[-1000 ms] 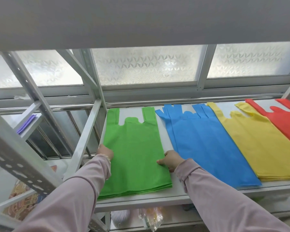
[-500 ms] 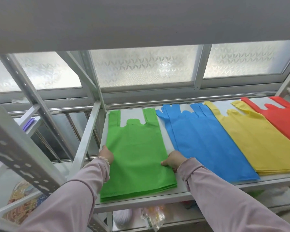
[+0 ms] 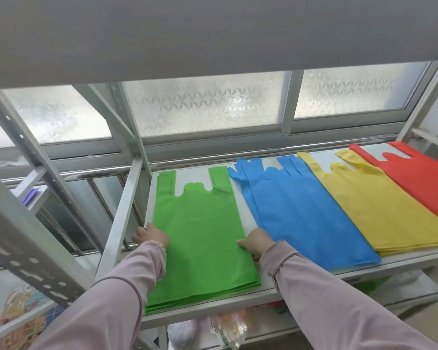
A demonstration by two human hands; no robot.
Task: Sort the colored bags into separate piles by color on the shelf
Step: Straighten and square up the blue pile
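both hands' fingers hidden at green pile (image 3: 200,238) edges.

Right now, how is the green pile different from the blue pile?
The green pile has a hand at each side, the left hand and right hand; nobody touches the blue pile. Green's handles line up neatly; blue's fan out. Green lies straight, blue slants. Both lie flat on the shelf, handles toward the window.

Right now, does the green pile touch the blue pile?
Apart. The head view shows a bare strip of shelf between the green pile and the blue pile.
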